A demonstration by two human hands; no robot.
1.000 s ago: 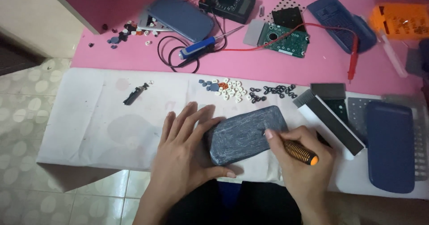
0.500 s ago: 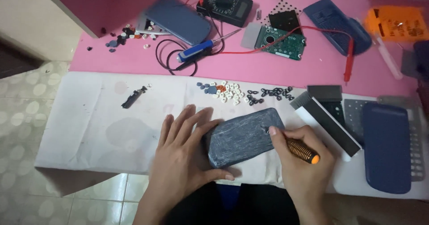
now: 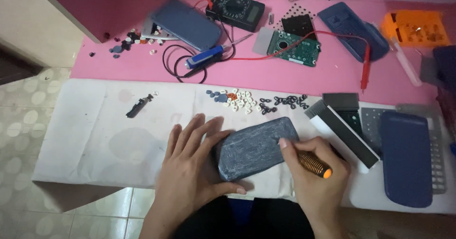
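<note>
grey scuffed case (image 3: 256, 148) lying on white sheet (image 3: 95, 139), long axis rising rightward; left hand (image 3: 192, 165) spread flat, clasping its left end; right hand (image 3: 313, 172) closed around orange-capped screwdriver (image 3: 313, 164) at its right end.

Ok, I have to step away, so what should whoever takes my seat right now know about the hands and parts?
Left hand: flat against the grey-blue back cover, steadying it on the white sheet.
Right hand: gripping the orange-tipped screwdriver, tip hidden at the cover's right end.
Loose key caps and black rubber bits lie above.
Done: another unit's circuit board lies bare.
Left: this cover is not yet off.
</note>
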